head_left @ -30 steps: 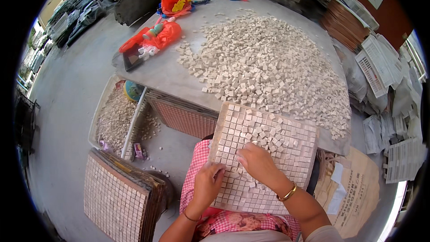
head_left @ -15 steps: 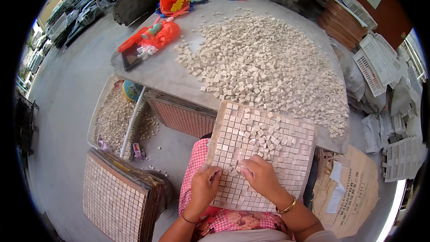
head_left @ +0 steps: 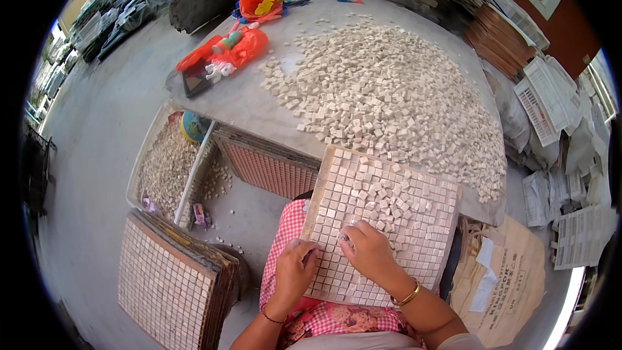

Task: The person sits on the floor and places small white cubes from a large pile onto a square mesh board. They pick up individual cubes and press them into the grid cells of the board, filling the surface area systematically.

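A square grid tray (head_left: 310, 230) leans on my lap, most of its cells filled with small pale stone tiles. A loose heap of the same tiles (head_left: 389, 201) lies on its upper middle. My right hand (head_left: 369, 256) is curled over the tray's middle, with what look like a few small tiles (head_left: 346, 240) between thumb and fingers. By the tray's left edge, my left hand (head_left: 295, 272) is closed, thumb against the fingers; whatever it may hold is hidden.
A broad pile of loose tiles (head_left: 389, 84) covers the table beyond. Left of me stand a stack of tile-filled trays (head_left: 162, 279), a white bin of tiles (head_left: 134, 181) and upright red grid trays (head_left: 265, 165). A printed paper sack (head_left: 518, 272) lies at right.
My right hand has lifted slightly and turned, its fingers now curled inward. The few loose tiles between my hands are gone from the tray surface. My left hand has barely moved.
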### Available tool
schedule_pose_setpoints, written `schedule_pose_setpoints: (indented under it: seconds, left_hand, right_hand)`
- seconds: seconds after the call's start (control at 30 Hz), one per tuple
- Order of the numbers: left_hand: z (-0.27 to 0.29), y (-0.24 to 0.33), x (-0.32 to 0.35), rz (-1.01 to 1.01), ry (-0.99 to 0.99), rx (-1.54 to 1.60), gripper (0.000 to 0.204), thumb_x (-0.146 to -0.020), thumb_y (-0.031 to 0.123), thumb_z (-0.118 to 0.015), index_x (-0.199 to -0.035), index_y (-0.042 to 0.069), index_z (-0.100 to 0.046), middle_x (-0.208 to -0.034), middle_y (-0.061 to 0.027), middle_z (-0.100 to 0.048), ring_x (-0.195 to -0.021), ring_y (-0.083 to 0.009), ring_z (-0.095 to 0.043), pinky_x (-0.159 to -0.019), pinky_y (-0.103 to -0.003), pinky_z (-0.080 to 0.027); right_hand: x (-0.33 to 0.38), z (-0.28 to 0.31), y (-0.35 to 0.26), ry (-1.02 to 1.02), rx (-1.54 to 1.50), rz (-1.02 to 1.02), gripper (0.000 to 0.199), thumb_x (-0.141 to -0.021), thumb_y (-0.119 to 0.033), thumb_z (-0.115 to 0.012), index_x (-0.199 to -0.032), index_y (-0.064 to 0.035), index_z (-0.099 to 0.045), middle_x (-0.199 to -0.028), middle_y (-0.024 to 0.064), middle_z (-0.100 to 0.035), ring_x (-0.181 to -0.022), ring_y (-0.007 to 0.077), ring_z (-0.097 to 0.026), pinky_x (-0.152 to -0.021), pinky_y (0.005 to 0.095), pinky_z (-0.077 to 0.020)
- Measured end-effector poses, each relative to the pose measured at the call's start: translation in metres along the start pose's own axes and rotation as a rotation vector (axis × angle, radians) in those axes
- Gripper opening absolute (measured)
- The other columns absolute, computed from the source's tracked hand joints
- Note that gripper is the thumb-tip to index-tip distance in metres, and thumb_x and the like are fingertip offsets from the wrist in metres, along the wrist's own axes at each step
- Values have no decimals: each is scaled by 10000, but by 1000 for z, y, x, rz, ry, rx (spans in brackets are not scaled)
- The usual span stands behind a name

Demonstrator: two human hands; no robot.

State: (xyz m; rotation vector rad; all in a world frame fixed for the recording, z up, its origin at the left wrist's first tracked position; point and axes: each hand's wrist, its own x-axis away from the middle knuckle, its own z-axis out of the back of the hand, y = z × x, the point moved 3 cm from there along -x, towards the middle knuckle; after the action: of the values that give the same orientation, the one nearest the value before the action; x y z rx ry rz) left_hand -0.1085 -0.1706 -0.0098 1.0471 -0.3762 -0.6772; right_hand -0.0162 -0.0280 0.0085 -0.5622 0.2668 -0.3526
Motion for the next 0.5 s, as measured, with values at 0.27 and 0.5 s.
schedule_pose_setpoints:
  seconds: [0.27, 0.5]
  left_hand:
    - [-3, -6, -2, -36, 31, 17, 80, -809, 15, -643, -885, 20, -667, -731, -99, -582, -580, -197, -530, -541, -311, -412]
    - [-3, -13, -1, -23, 50, 58, 76, -813, 22, -639, -884, 14, -664, -738, -103, -588, -598, -199, -546, -554, -304, -423]
  right_hand:
    - [-24, 11, 26, 10, -29, -27, 75, -824, -99, -636, -868, -40, -624, -783, 122, -540, -712, 316, -593, -621, 404, -488]
    - [-37, 12, 28, 50, -16, -43, 95, -793, -101, -672, -828, -53, -597, -802, 105, -536, -719, 314, -587, -624, 398, -484]
